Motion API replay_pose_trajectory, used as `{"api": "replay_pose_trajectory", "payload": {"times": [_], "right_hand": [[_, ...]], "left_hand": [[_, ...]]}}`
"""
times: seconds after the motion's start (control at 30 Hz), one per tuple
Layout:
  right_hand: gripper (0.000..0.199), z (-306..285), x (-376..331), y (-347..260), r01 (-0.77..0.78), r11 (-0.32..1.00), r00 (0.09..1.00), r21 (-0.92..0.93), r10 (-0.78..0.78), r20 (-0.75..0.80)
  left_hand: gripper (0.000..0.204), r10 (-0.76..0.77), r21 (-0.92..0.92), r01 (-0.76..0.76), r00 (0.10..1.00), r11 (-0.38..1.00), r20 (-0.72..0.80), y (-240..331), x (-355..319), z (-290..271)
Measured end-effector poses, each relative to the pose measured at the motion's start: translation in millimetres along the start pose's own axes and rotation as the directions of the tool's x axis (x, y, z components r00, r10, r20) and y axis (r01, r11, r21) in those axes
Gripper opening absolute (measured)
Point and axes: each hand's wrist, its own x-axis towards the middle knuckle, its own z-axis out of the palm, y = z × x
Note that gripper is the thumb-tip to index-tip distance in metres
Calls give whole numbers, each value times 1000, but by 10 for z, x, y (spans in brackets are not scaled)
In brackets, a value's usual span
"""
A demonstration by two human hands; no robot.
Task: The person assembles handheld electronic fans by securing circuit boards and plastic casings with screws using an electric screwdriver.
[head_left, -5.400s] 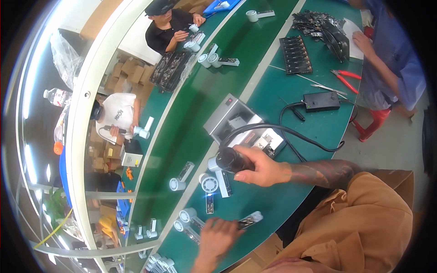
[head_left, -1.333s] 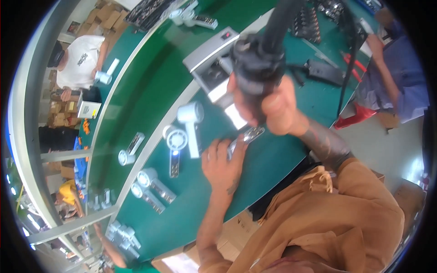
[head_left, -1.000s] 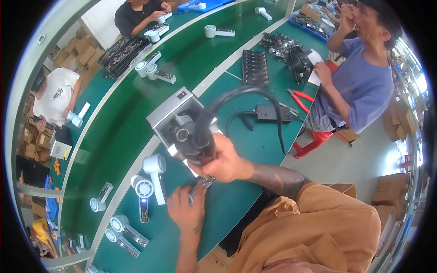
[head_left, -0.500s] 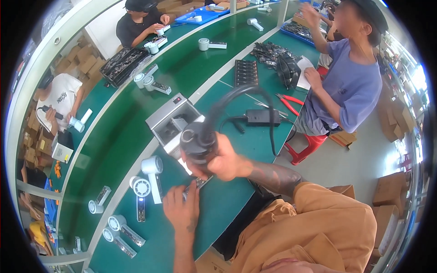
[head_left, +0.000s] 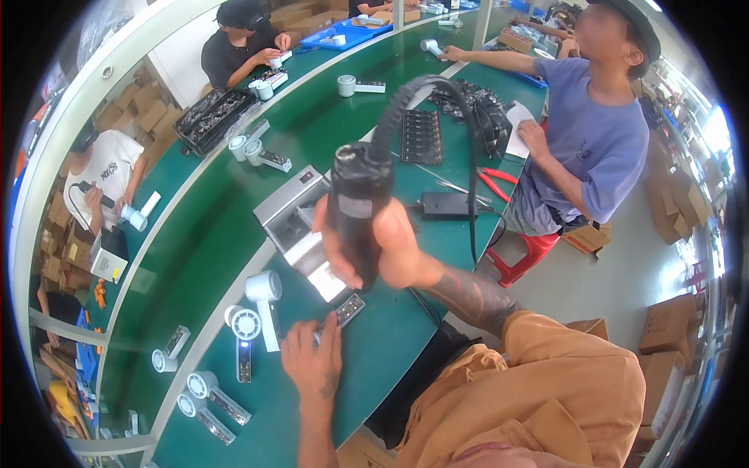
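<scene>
four pale fans (head_left: 262, 286) loose on the near table (head_left: 374, 359), just one black corded tool (head_left: 359, 179), one red stool (head_left: 530, 248)

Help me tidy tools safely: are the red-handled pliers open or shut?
Open, it appears: the pliers lie with their red handles spread apart in a V. Their jaws are too small to read.

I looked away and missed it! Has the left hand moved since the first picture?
Yes. The left hand has moved up and to the right, nearer to the grey machine.
</scene>
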Motion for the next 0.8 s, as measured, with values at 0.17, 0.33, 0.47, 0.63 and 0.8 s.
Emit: {"api": "replay_pose_trajectory", "payload": {"times": [0.17, 0.33, 0.47, 0.63, 0.8], "right_hand": [[66, 71, 160, -21, -133, 987, 986, 93, 141, -84], [66, 43, 191, 52, -179, 977, 978, 116, 190, -91], [67, -17, 199, 141, -226, 970, 965, 85, 235, -114], [66, -122, 183, 226, -223, 965, 963, 141, 241, -123], [65, -139, 154, 289, -260, 943, 949, 206, 289, -128]], "left_hand": [[29, -8, 12, 7, 999, 1000, 38, 5, -10, -30], [29, -15, 14, 14, 999, 1000, 50, 8, -4, -32], [29, -26, 15, 26, 998, 1000, 56, 14, -3, -42], [26, -18, -12, 19, 999, 1000, 42, 27, 37, -35], [32, -14, 21, 13, 998, 1000, 67, 10, -8, -45]]}}
